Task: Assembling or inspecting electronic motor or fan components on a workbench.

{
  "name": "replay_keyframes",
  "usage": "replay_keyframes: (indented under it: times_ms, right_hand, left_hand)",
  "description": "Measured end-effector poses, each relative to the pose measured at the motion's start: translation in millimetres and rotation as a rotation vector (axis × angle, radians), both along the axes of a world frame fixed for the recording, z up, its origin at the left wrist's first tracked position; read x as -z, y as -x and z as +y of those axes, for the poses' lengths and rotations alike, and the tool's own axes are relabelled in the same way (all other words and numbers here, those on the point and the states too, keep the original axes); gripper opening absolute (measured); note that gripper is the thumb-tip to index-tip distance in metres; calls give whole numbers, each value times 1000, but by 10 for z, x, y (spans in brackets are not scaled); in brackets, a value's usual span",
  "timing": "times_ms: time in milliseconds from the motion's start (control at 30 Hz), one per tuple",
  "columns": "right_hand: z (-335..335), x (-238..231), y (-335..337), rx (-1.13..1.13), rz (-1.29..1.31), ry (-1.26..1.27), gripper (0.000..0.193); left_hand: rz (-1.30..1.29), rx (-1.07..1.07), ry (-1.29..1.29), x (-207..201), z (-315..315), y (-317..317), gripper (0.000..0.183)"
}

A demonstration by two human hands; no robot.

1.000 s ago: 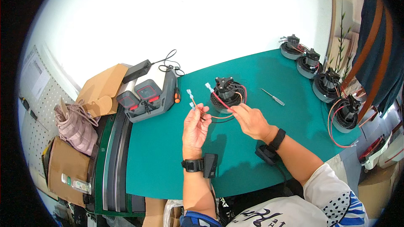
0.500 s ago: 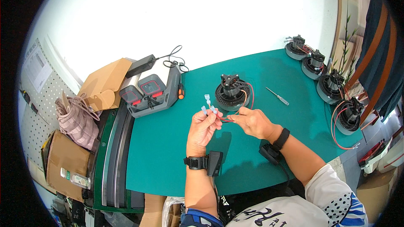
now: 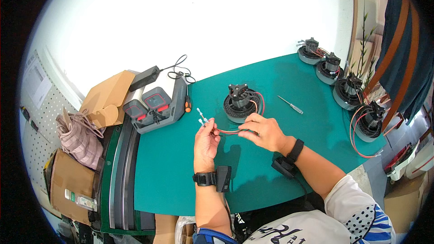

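A round black fan motor (image 3: 238, 104) stands on the green table mat, and red and pale wires (image 3: 228, 131) run from it into my hands. My left hand (image 3: 206, 141) pinches these wires close to their ends. Several clear-sleeved terminal connectors (image 3: 202, 118) poke out above its fingertips. To the right, just in front of the motor, my right hand (image 3: 263, 131) is closed on the same wires, which stretch between both hands. A black strap with a small box is on each wrist.
A screwdriver (image 3: 290, 104) with a clear handle lies right of the motor. Several similar motors (image 3: 347, 91) line the mat's right edge. At left stand a grey battery charger (image 3: 159, 113), an orange-handled screwdriver (image 3: 187, 104), an open cardboard box (image 3: 106, 94) and a pink cloth bag (image 3: 80, 142).
The whole view has shifted slightly. My left hand has turned so the connectors point up and left, bunched closer together. The wires between my hands are stretched straighter.
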State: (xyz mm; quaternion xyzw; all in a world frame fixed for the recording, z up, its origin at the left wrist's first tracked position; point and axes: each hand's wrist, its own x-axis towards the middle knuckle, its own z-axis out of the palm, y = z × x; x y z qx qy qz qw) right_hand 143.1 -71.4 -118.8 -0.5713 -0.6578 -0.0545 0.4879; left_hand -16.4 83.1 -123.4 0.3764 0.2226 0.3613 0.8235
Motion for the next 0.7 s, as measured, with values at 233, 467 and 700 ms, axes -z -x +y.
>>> replay_keyframes:
  times_ms: [233,467,700]
  right_hand:
    - [35,-168,-211,143,311,-152,18]
    - [235,-374,-892,215,858,133,27]
    - [644,99,-1190,230,845,166,26]
  left_hand:
    - [360,-103,-241,108,-13,-49,17]
    - [312,-103,-182,157,10,-59,19]
    - [183,-46,-163,73,-24,-58,30]
